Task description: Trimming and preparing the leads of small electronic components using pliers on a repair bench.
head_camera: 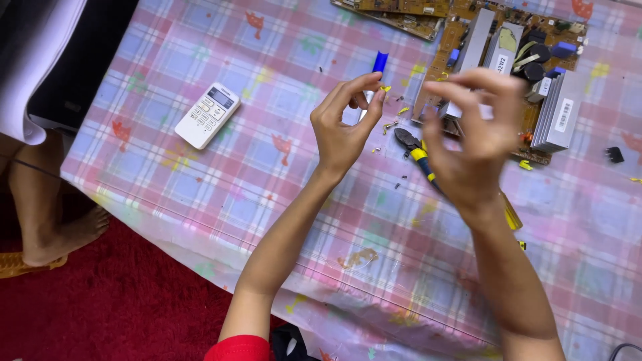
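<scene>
White remote control (207,115) lies far left on the pink checked tablecloth (200,194), well apart from the work; a bare foot (63,234) of another person rests on the red carpet (114,301) beside the table.

Left hand (341,127): raised over the table, thumb and forefinger pinched together on a tiny yellow piece (386,88), likely a wire offcut. A blue-capped tool (379,63) stands just behind the fingers; whether the hand also holds it, cannot tell.

More yellow scraps (389,124) lie loose below, beside the yellow-handled pliers (418,154) on the cloth.

Right hand (478,137): motion-blurred, fingers curled near one another; cannot tell if it holds anything.

Circuit board (495,73) lies just behind it.

Risks, as judged: the pinched piece is small enough to slip and vanish among the scraps; the moving right hand could knock the pliers or brush board components.
</scene>
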